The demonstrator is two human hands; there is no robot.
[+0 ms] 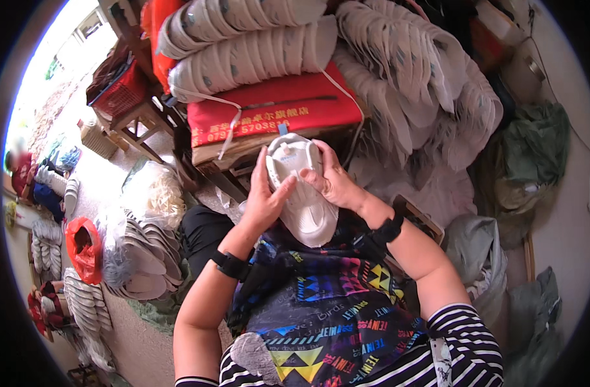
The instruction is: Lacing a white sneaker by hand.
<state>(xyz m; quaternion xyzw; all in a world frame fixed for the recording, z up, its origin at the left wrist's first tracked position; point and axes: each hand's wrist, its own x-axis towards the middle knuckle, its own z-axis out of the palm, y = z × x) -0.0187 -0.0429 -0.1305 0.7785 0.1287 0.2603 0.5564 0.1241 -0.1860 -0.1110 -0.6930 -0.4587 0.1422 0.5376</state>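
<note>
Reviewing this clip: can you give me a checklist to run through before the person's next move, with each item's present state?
1. Left hand holding the white shoe piece: ok, along its left side.
2. Right hand holding it too: ok, on the right side.
3. Rounded end pointing toward the body: ok.
4. Underside of the piece free of flaws: cannot tell, it is hidden.
5. Dark slender item on the red cloth apart from both hands: ok.
6. Far end of the piece off the wooden stand: cannot tell, they overlap in view.

left hand (266, 197) curls opposite right hand (337, 184).
</note>
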